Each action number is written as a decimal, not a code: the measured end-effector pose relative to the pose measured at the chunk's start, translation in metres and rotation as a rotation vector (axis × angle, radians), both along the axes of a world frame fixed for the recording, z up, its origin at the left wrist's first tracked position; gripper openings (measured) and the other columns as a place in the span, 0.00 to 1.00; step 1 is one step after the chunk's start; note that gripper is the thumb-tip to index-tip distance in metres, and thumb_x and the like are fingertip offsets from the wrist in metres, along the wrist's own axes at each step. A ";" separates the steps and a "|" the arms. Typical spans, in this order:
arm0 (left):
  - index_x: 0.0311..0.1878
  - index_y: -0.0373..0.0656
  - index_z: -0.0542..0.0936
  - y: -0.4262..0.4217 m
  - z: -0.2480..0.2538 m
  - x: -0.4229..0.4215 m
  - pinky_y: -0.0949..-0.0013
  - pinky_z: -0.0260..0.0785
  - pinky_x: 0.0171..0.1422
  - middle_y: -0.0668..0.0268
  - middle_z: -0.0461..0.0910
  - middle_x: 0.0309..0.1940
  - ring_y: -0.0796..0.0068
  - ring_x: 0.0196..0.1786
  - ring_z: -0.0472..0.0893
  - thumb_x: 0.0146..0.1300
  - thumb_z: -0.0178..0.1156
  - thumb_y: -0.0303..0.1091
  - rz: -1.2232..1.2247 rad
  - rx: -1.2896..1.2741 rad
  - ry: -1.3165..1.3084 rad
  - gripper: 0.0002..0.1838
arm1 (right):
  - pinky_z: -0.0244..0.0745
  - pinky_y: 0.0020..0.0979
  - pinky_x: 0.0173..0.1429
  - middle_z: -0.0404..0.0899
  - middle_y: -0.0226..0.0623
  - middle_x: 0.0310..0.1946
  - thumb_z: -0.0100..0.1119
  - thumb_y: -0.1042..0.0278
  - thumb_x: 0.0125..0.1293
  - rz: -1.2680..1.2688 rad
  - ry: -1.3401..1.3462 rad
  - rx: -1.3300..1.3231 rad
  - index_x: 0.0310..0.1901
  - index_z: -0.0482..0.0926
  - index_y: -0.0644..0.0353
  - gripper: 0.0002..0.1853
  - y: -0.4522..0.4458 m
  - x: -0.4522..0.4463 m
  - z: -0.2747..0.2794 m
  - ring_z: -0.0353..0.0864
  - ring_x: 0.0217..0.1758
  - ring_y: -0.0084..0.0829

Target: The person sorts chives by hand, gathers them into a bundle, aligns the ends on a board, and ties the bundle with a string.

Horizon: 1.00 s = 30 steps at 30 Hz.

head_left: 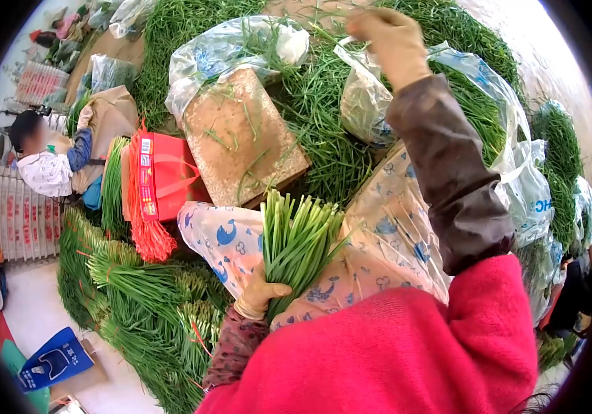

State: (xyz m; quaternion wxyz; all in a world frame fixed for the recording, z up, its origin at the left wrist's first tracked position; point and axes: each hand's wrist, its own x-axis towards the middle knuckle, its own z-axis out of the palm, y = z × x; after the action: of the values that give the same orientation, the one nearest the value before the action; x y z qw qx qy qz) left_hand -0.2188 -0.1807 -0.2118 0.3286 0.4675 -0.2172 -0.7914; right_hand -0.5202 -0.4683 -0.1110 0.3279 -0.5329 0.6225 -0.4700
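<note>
My left hand [263, 295], in a pale glove, is closed around a bunch of green vegetable stalks [301, 241]. The cut, lighter ends point up and away from me. The bunch is above a plastic apron [379, 238] with blue prints that covers my lap. My right hand [391, 43], gloved too, is raised at the top over loose green stalks [327, 148] and a clear plastic bag [367, 103]. Motion smears its fingers, and I cannot make out whether they hold anything. A speckled brown block [244, 134] with scraps on top stands in front of me.
Left of the block is a red bag-like box [171, 176] with red ties [149, 234] hanging from it. Tied bundles [147, 290] are piled at lower left. Another person [47, 162] sits at far left near stacked white packs [20, 214]. Bagged stalks [475, 103] lie at right.
</note>
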 end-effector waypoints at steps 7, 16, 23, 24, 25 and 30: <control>0.66 0.32 0.67 0.001 0.005 0.001 0.62 0.73 0.62 0.54 0.77 0.57 0.60 0.57 0.79 0.43 0.75 0.26 0.099 -0.006 0.098 0.44 | 0.70 0.34 0.64 0.77 0.41 0.59 0.61 0.56 0.66 0.878 0.084 0.456 0.62 0.75 0.59 0.25 0.077 -0.025 -0.078 0.76 0.59 0.33; 0.64 0.31 0.68 -0.003 -0.003 0.001 0.64 0.74 0.61 0.56 0.78 0.54 0.63 0.54 0.80 0.43 0.78 0.35 0.022 -0.033 0.054 0.45 | 0.78 0.39 0.39 0.81 0.33 0.30 0.62 0.62 0.60 0.940 0.613 -0.094 0.37 0.83 0.54 0.08 0.133 0.038 -0.067 0.83 0.36 0.38; 0.64 0.29 0.67 0.001 0.003 -0.003 0.62 0.74 0.60 0.54 0.78 0.54 0.62 0.54 0.80 0.44 0.78 0.37 0.056 0.013 0.074 0.45 | 0.78 0.32 0.38 0.82 0.32 0.35 0.56 0.57 0.67 -0.028 0.392 -0.217 0.49 0.81 0.55 0.15 0.023 0.003 -0.035 0.82 0.35 0.29; 0.64 0.29 0.67 0.001 0.002 -0.001 0.62 0.74 0.60 0.54 0.78 0.54 0.62 0.54 0.80 0.44 0.78 0.37 0.055 0.009 0.072 0.45 | 0.78 0.32 0.41 0.82 0.31 0.37 0.57 0.54 0.69 -0.236 -0.023 0.172 0.50 0.80 0.57 0.17 0.013 -0.001 0.003 0.82 0.38 0.29; 0.64 0.29 0.67 0.003 -0.001 0.002 0.61 0.75 0.60 0.54 0.78 0.54 0.62 0.54 0.80 0.44 0.78 0.37 0.071 -0.005 0.093 0.45 | 0.78 0.32 0.41 0.82 0.31 0.37 0.57 0.54 0.69 -0.235 -0.025 0.167 0.50 0.80 0.57 0.17 0.006 -0.005 -0.002 0.82 0.38 0.29; 0.67 0.33 0.65 0.016 -0.023 0.013 0.59 0.76 0.58 0.55 0.77 0.56 0.60 0.55 0.80 0.45 0.78 0.38 0.177 -0.052 0.110 0.46 | 0.74 0.33 0.61 0.77 0.45 0.56 0.63 0.63 0.64 0.681 0.186 0.293 0.68 0.62 0.63 0.33 0.052 -0.019 -0.070 0.77 0.57 0.33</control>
State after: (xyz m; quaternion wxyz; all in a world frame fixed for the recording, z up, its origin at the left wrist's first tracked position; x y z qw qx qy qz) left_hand -0.2059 -0.1651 -0.2350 0.4205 0.4319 -0.1770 -0.7780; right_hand -0.5393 -0.4159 -0.1809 0.4799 -0.6971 0.4976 -0.1899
